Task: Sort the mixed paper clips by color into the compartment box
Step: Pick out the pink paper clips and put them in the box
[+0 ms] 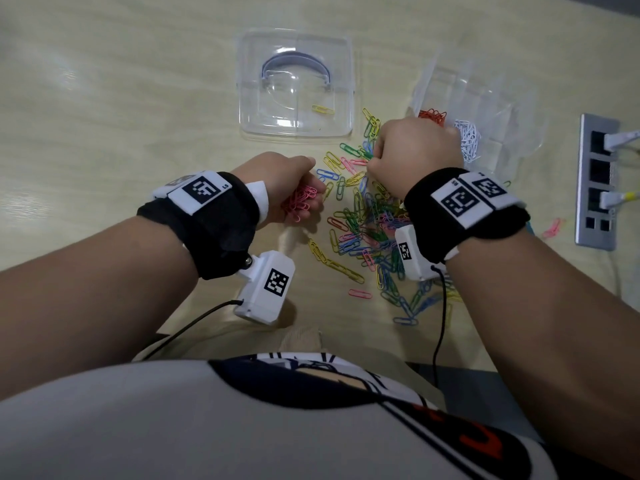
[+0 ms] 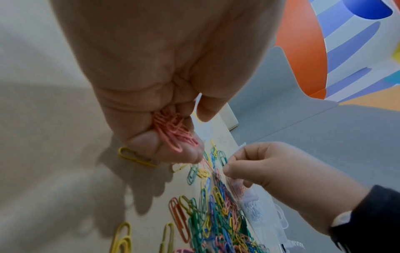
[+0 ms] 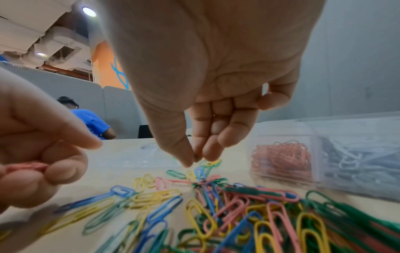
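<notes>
1. The left hand [image 1: 277,181] is curled around a bundle of pink clips [image 1: 300,201]; they may slip out if the grip loosens.
2. The right hand [image 1: 414,152] hovers over the mixed pile [image 1: 367,223] on the bench [image 1: 104,116], fingertips [image 3: 188,160] nearly together, nothing visibly held.
3. The compartment box [image 1: 485,98] stands far right.
4. The wristband [image 1: 204,188] shows "LS".

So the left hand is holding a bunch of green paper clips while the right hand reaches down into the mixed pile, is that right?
Not quite: the paper clips bunched in the left hand are pink, not green, as the left wrist view shows plainly. The rest holds: the right hand reaches down, fingertips together, over the mixed pile.
</notes>
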`<state>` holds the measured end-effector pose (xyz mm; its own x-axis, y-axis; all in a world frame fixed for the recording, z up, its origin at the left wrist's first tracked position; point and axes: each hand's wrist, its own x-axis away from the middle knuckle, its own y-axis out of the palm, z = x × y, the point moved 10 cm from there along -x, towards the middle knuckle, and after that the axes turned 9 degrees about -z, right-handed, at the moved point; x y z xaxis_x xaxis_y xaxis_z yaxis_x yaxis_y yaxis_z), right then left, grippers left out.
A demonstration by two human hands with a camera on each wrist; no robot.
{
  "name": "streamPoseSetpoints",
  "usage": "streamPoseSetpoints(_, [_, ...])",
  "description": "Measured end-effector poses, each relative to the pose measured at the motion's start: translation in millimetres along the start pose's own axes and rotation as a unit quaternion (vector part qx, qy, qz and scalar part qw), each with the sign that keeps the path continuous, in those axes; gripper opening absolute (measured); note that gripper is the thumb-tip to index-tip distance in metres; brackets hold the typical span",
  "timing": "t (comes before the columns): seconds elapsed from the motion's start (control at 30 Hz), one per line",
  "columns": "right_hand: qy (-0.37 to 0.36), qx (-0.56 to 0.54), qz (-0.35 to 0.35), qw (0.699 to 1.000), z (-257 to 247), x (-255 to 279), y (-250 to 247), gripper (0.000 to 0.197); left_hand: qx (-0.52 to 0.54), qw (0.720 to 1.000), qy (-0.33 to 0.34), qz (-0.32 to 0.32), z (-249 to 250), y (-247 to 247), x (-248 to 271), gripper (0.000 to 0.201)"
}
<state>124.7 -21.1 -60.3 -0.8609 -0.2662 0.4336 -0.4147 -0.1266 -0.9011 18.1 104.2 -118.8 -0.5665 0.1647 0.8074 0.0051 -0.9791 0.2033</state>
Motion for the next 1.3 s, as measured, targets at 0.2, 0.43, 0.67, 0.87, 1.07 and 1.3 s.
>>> streamPoseSetpoints(0.2, [0.028,0.022,-0.008,0.999,4.0,0.3,3.3,0.008,0.014,1.0,0.0,-0.005,-0.1,2.9,0.0,0.04])
streamPoseSetpoints(0.43, [-0.057,0.016,0.004,0.998,-31.9,-7.3,18.0,0.021,-0.005,1.0,-0.011,-0.005,-3.3,6.5,-1.2,0.043])
streamPoseSetpoints(0.67, [-0.074,-0.007,0.001,0.997,-29.7,-1.2,15.5,0.02,0.019,1.0,0.001,-0.003,3.3,9.9,-6.8,0.047])
streamPoseSetpoints(0.87, [-0.158,-0.194,-0.046,0.967,-49.6,27.9,8.8,0.007,0.023,0.998,0.025,0.06,7.6,0.2,-9.4,0.033])
streamPoseSetpoints(1.07, [-0.035,-0.15,-0.02,0.988,8.6,4.4,7.8,0.022,0.045,0.999,-0.004,-0.001,-0.9,11.6,-10.8,0.042])
streamPoseSetpoints(1.3, [0.028,-0.079,-0.035,0.996,35.4,-8.6,19.7,0.022,0.025,1.0,0.003,-0.007,0.6,14.3,-8.2,0.043])
